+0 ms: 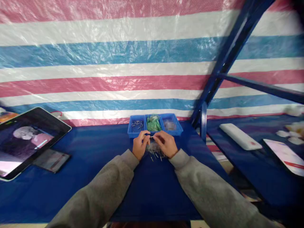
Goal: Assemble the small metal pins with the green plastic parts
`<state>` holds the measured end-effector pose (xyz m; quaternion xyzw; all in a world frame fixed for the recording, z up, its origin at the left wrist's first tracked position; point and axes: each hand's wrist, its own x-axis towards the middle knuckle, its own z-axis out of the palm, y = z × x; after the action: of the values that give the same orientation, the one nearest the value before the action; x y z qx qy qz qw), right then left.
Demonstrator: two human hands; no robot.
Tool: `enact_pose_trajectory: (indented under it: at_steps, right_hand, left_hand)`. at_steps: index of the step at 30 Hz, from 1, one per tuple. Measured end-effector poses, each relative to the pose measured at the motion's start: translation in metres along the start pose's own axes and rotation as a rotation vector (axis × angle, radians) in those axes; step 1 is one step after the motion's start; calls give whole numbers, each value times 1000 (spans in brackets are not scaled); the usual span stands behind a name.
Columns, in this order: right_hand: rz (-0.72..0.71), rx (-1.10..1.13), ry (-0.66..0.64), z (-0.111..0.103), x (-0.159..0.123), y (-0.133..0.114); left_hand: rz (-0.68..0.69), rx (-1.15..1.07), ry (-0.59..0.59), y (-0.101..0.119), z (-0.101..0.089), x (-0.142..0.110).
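My left hand [140,145] and my right hand [167,144] meet just in front of a blue three-part tray [132,134]. Thumb and fingers are pinched together on both. A tiny light-coloured piece seems to sit between the fingertips, too small to name. Under and between the hands lies a pile of thin pin-like pieces [155,154] beside some clear plastic, partly covered by my fingers. The tray's left compartment has several small metal pieces [137,124]. Green plastic bags [153,123] fill the middle one, and a clear bag [169,125] of small parts lies in the right one.
On the left, a tablet [30,139] leans above a phone [51,160] on the blue table [95,142]. A blue metal post [213,79] rises at right. Beyond it are a white box-shaped device [240,136] and another phone [285,155]. A striped tarp [118,53] hangs behind.
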<state>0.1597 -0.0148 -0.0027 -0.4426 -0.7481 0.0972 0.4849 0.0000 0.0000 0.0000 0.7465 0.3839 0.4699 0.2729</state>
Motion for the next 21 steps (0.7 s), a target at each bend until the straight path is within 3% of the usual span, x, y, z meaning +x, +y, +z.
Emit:
enact_pose_trajectory:
  at_steps: [13,21]
  right_hand:
    - [39,3,27,-4,3,-5]
    - [-10,-30,7,-2,1,-1]
  left_hand:
    - [97,69,107,3,-2,2]
    - [131,75,139,6,-2,2]
